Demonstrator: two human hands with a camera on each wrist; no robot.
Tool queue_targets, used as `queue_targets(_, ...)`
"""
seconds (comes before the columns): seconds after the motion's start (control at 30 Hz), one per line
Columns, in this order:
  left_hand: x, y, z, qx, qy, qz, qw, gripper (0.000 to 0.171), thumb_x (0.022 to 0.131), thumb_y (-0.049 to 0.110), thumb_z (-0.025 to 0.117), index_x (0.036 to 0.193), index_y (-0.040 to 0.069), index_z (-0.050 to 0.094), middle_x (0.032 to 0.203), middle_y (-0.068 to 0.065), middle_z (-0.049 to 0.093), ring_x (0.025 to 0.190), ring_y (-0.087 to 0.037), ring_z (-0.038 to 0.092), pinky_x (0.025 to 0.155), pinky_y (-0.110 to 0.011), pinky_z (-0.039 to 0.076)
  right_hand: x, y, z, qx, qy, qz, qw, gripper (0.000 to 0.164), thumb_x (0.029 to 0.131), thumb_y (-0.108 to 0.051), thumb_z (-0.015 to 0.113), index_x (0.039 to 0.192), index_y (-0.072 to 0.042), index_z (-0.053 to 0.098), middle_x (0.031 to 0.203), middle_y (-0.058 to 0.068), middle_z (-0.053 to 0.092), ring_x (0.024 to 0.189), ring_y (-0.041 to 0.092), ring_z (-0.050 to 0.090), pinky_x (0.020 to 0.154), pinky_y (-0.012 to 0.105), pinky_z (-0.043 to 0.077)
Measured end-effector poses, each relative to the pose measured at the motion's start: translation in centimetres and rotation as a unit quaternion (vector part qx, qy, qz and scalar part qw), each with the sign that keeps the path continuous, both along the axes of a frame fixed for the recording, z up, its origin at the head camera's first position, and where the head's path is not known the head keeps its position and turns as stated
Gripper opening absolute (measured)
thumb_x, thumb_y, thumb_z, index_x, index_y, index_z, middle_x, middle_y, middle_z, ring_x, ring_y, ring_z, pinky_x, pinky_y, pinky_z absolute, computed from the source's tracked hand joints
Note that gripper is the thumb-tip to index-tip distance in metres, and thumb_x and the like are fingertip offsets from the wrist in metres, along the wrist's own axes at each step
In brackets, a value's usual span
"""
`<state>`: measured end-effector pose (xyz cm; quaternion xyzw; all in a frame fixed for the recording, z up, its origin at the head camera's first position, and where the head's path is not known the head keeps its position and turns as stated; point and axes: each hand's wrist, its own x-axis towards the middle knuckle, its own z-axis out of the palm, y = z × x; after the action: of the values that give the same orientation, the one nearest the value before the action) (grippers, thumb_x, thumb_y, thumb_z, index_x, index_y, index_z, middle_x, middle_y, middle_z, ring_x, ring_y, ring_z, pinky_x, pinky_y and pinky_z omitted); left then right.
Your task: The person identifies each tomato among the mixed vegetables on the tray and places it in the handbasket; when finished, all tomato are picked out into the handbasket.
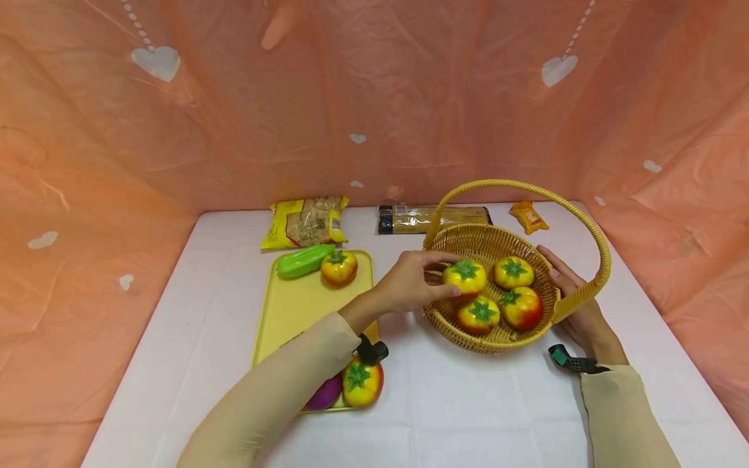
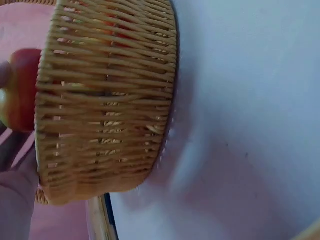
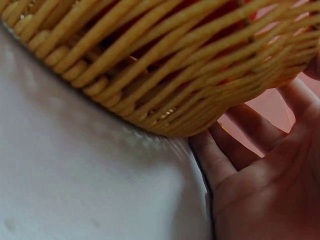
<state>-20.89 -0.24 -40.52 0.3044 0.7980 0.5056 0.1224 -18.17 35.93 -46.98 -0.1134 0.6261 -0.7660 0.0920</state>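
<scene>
One glossy tomato (image 1: 466,281) at the left rim of the basket (image 1: 488,239), pinched in my left hand (image 1: 409,281).
I judge it light, stiff, slippery, best held across its widest sides; my right hand (image 1: 585,320), fingers spread, touches the basket's right wall.

Basket (image 2: 105,125) cut off in 2 wrist views, purple vegetable (image 1: 325,393) partly hidden

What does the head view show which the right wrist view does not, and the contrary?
Only the head view: the yellow tray, the green vegetable, the yellow bag, and the left hand holding a yellow-red fruit.
Only the right wrist view: the palm of the right hand.
Both: the basket, the right hand touching it, and the white tabletop.
</scene>
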Motion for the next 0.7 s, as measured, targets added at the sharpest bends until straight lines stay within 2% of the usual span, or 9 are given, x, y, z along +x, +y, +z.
queue_targets(0.23,0.4,1.4,0.0,-0.087,0.067,0.018,0.9937,0.055,0.100,0.023,0.084,0.151,0.014,0.067,0.147,-0.005,0.071,0.131,-0.017,0.069,0.113,-0.025,0.055,0.1,0.0,0.0,-0.007,0.008,0.004,1.000,0.059,0.120,-0.020,0.037,0.177,-0.015,0.021,0.162,-0.014,0.051,0.141,-0.005,0.056,0.112,0.016,0.052)
queue_targets(0.43,0.6,2.6,0.3,-0.164,0.117,0.034,0.9789,0.054,0.102,0.025,0.080,0.151,0.007,0.065,0.146,-0.009,0.071,0.134,-0.021,0.067,0.121,-0.035,0.051,0.1,0.0,-0.1,-0.009,0.019,0.001,1.000,0.057,0.120,-0.018,0.036,0.176,-0.014,0.023,0.162,-0.014,0.054,0.141,-0.004,0.058,0.111,0.016,0.053)
queue_targets(0.6,0.6,3.2,0.2,-0.193,0.141,0.021,0.9708,0.054,0.102,0.026,0.081,0.148,0.003,0.066,0.144,-0.011,0.072,0.134,-0.021,0.068,0.117,-0.029,0.054,0.1,0.0,-0.1,-0.008,0.014,-0.002,1.000,0.057,0.120,-0.019,0.037,0.176,-0.015,0.025,0.161,-0.015,0.054,0.140,-0.004,0.058,0.110,0.016,0.054)
queue_targets(0.7,0.6,3.3,0.2,-0.197,0.140,0.012,0.9702,0.055,0.101,0.026,0.082,0.148,0.004,0.066,0.146,-0.010,0.072,0.135,-0.020,0.067,0.117,-0.026,0.053,0.0,0.1,-0.1,-0.008,0.008,-0.003,1.000,0.057,0.120,-0.020,0.037,0.176,-0.016,0.025,0.161,-0.014,0.054,0.140,-0.003,0.058,0.110,0.016,0.054)
